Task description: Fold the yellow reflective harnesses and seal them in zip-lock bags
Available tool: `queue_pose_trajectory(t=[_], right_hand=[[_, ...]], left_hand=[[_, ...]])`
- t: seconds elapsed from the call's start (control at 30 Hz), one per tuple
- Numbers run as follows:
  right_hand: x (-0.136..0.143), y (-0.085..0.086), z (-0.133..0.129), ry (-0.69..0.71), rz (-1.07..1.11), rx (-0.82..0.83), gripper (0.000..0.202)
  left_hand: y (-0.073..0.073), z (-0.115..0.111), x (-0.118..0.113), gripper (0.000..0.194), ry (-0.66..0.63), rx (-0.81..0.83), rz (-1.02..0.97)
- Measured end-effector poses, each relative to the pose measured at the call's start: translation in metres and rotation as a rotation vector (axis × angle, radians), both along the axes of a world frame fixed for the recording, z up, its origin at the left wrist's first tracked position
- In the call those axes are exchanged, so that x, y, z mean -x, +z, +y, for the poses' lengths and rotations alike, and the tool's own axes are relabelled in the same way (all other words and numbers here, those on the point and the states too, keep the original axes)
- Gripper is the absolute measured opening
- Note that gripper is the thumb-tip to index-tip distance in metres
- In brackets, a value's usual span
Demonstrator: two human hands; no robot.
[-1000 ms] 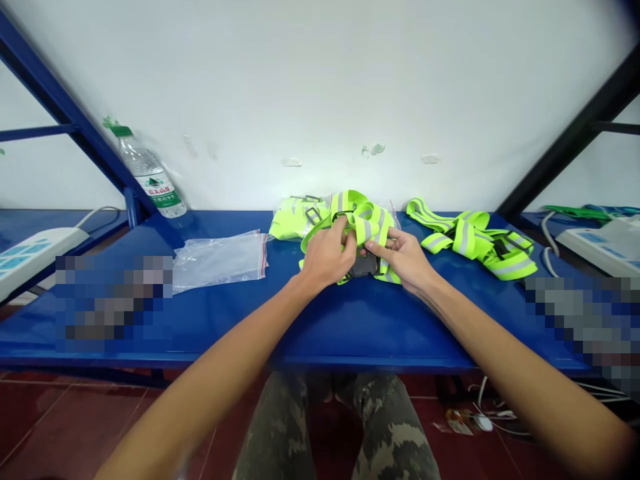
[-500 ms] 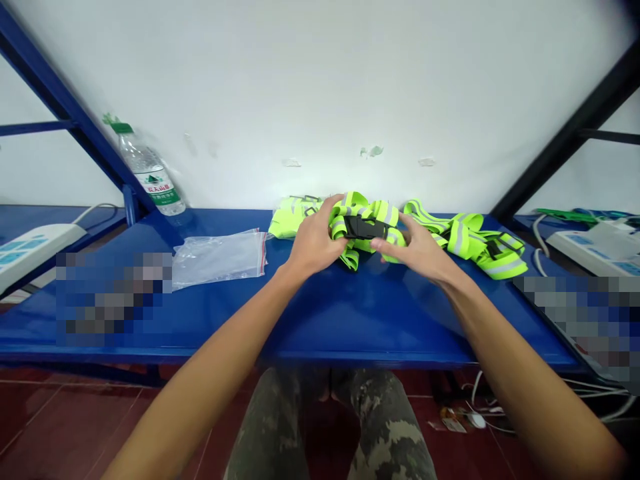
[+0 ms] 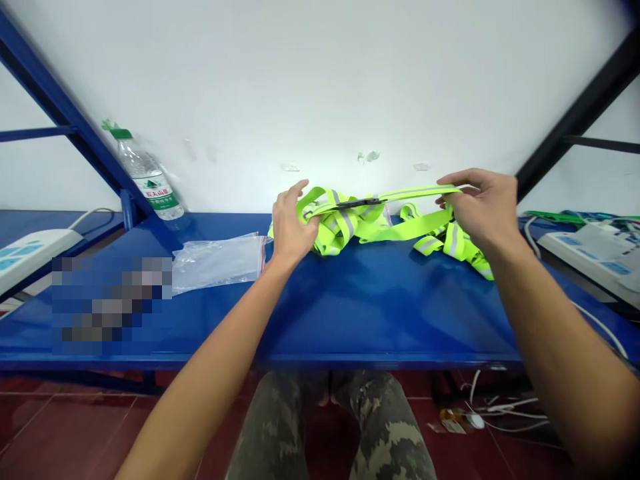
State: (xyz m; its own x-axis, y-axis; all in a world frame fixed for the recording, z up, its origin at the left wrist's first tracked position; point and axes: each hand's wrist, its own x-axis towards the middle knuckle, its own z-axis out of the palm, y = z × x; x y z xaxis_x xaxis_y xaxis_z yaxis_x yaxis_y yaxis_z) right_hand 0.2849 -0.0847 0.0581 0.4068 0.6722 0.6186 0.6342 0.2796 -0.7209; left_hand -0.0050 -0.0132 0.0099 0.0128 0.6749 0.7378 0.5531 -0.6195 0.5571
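A water bottle (image 3: 151, 180) stands near the back left corner of the blue table (image 3: 350, 320), and a flat clear bag (image 3: 215, 263) lies on the left half. To the right of the bag, the left hand (image 3: 291, 228) has its thumb and fingers curled round the left end of the bright strap (image 3: 415, 193). The strap's bundle is by the middle of the back edge, with a black buckle (image 3: 361, 203) on it. It seems best for the left hand to hold firm and the right to pull gently, so the strap doesn't twist and the buckle doesn't snag.

The left arm reaches in over the front edge, with the fingers pointing up. Farther right, the right hand (image 3: 483, 205) pinches the strap, and two lengths run from it to the bundle. That hand is up higher, its wrist bent and its fingers pointing left. Just below it, toward the right end, lies another strap (image 3: 457, 243). Pulling low could catch that one too.
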Motion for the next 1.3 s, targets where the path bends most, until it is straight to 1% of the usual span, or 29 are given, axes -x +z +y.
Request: queue_pose_trajectory(t=[0.13, 0.23, 0.33, 0.43, 0.5, 0.6, 0.67, 0.73, 0.8, 0.87, 0.93, 1.0, 1.07, 1.13, 1.17, 1.23, 1.3], right_hand=[[-0.010, -0.001, 0.004, -0.038, 0.134, -0.060, 0.032], [-0.019, -0.007, 0.011, -0.107, 0.202, -0.136, 0.035], [-0.029, -0.009, 0.017, -0.167, 0.193, -0.263, 0.033], [-0.035, -0.003, 0.018, -0.213, 0.240, -0.333, 0.037], [-0.037, 0.005, 0.015, -0.245, 0.331, -0.330, 0.040], [-0.040, 0.016, 0.008, -0.266, 0.451, -0.289, 0.034], [-0.041, 0.018, 0.005, -0.267, 0.489, -0.234, 0.027], [-0.040, 0.015, 0.002, -0.247, 0.494, -0.136, 0.020], [-0.038, 0.007, 0.001, -0.177, 0.459, 0.007, 0.016], [-0.035, -0.001, 0.001, -0.096, 0.377, 0.147, 0.014], [-0.030, -0.008, 0.003, -0.031, 0.261, 0.257, 0.016], [-0.023, -0.011, 0.003, 0.045, 0.123, 0.331, 0.022], [-0.012, -0.008, 0.002, 0.182, -0.007, 0.346, 0.033], [0.005, -0.003, 0.000, 0.361, -0.063, 0.311, 0.041], [0.016, 0.000, -0.001, 0.449, -0.049, 0.298, 0.039], [0.040, 0.004, -0.001, 0.590, 0.012, 0.328, 0.033], [0.060, 0.003, 0.004, 0.673, -0.034, 0.356, 0.030]], left_hand=[[0.008, 0.007, 0.007, 0.033, -0.131, 0.236, -0.240], [0.013, 0.010, 0.009, 0.034, -0.204, 0.340, -0.420], [0.017, 0.012, 0.008, 0.036, -0.198, 0.370, -0.558], [0.027, 0.012, 0.006, 0.035, -0.180, 0.434, -0.685], [0.037, 0.013, 0.005, 0.031, -0.213, 0.487, -0.734], [0.057, 0.018, 0.006, 0.022, -0.314, 0.547, -0.753], [0.068, 0.023, 0.006, 0.017, -0.389, 0.612, -0.749], [0.076, 0.028, 0.005, 0.015, -0.476, 0.693, -0.700], [0.080, 0.033, 0.003, 0.016, -0.559, 0.749, -0.610], [0.079, 0.036, 0.000, 0.016, -0.625, 0.783, -0.543], [0.076, 0.037, -0.004, 0.015, -0.663, 0.796, -0.532], [0.071, 0.035, -0.008, 0.014, -0.685, 0.794, -0.548], [0.067, 0.030, -0.013, 0.015, -0.706, 0.794, -0.589], [0.066, 0.024, -0.020, 0.017, -0.724, 0.802, -0.643], [0.066, 0.020, -0.025, 0.019, -0.727, 0.802, -0.659], [0.068, 0.012, -0.034, 0.022, -0.721, 0.780, -0.640], [0.073, 0.004, -0.040, 0.026, -0.716, 0.748, -0.560]])
